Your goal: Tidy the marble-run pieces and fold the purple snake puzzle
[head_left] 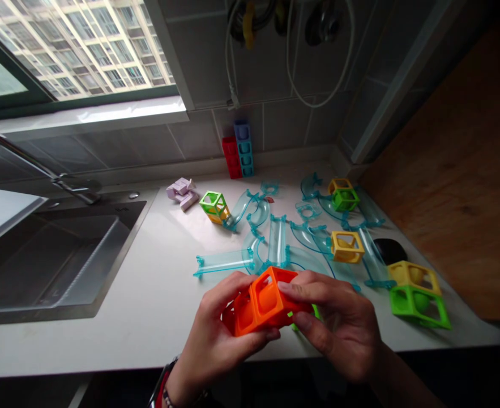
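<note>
Near the counter's front edge, my left hand wraps round a row of joined orange hollow cubes. My right hand pinches the right end of the same orange cubes between thumb and fingers. Part of a green cube shows behind my right fingers; whether it touches the orange ones I cannot tell. Just beyond my hands lie clear teal track pieces, among them a straight one and a curved one. A yellow cube rests at their right.
At left is a sink with a faucet. Stacked red cubes and blue cubes stand by the wall. Lilac pieces, a green-and-yellow stack, yellow-green cubes and a black object sit around the counter.
</note>
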{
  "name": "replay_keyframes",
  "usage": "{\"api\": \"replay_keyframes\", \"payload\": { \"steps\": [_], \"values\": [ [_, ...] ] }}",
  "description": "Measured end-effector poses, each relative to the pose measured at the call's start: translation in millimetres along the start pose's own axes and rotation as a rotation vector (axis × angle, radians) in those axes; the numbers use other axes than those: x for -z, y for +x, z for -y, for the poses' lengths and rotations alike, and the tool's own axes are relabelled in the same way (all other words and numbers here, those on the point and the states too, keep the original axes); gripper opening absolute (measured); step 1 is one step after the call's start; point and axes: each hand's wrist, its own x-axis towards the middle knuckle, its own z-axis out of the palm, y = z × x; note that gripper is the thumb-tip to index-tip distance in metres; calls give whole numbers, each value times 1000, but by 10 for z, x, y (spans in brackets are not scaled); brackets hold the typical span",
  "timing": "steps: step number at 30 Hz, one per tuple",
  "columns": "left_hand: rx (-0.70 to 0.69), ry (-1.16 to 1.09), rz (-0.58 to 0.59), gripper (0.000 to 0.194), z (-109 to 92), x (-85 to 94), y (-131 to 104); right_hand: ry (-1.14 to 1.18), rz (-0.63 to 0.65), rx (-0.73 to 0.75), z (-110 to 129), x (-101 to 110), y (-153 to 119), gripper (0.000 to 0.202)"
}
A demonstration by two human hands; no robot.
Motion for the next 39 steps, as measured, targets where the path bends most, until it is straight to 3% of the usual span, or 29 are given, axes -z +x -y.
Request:
{"api": "replay_keyframes", "payload": {
  "steps": [7,22,34,37,39],
  "values": [
    [23,48,49,35,-48,-11,26,-15,11,-22,26,23,-20,47],
    [57,170,-50,33,-22,-65,18,-213,-30,-45,50,63,47,47],
    [107,59,-75,40,-4,-59,-1,-227,-28,-41,43,77,37,49],
    [164,-40,-86,49,-12,-64,9,-242,-18,-48,31,45,19,51],
    [226,-179,-97,47,-9,-74,18,-254,-81,-26,23,15,-3,52]
  ]
}}
